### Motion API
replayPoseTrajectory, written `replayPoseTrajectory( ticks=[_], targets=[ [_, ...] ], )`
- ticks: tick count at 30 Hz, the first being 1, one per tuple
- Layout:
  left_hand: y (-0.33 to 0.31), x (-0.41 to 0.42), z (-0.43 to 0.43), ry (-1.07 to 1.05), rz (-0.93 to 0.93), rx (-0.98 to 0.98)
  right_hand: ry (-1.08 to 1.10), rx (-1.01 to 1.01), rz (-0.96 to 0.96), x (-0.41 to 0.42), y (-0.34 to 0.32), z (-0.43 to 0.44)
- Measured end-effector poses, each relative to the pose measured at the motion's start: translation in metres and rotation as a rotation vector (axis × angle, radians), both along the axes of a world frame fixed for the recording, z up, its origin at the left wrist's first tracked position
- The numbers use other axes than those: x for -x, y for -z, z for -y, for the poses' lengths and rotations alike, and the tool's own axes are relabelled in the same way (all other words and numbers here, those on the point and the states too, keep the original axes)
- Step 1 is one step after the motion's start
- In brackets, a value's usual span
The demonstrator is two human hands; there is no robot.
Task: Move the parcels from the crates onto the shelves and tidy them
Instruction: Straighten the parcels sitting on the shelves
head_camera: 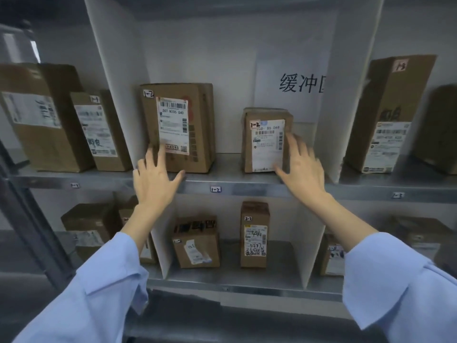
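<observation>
Your left hand (154, 179) and right hand (303, 169) reach with fingers spread, holding nothing. Each flanks a box: big box (178, 127), small box (267, 141). Likely you mean to push them together.

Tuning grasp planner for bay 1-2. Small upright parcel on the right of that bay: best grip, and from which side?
Probably pinch the small parcel across its two narrow vertical sides, coming in from the front. It stands upright with the label facing out, clear of the big parcel on its left and the divider on its right. The right hand, open, is already at its right edge; the left hand, also open, is at the big parcel.
</observation>
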State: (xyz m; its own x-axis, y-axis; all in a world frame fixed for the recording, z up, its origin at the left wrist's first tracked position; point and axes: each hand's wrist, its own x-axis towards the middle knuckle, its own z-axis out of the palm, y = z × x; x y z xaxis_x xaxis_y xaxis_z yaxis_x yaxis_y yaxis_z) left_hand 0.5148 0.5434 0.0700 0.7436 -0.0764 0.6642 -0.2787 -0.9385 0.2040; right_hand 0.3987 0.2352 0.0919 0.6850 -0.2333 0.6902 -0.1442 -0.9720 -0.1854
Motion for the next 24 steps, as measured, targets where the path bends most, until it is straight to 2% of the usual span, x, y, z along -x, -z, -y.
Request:
replayPoseTrajectory(
  ticks=[14, 24],
  targets=[
    [0.006, -0.022, 0.017, 0.010, 0.041, 0.149, 0.064, 0.028, 0.025, -0.017, 0.008, -0.003],
    [0.006, -0.023, 0.022, 0.032, 0.023, 0.122, 0.060, 0.032, 0.040, -0.020, 0.009, -0.004]
  ],
)
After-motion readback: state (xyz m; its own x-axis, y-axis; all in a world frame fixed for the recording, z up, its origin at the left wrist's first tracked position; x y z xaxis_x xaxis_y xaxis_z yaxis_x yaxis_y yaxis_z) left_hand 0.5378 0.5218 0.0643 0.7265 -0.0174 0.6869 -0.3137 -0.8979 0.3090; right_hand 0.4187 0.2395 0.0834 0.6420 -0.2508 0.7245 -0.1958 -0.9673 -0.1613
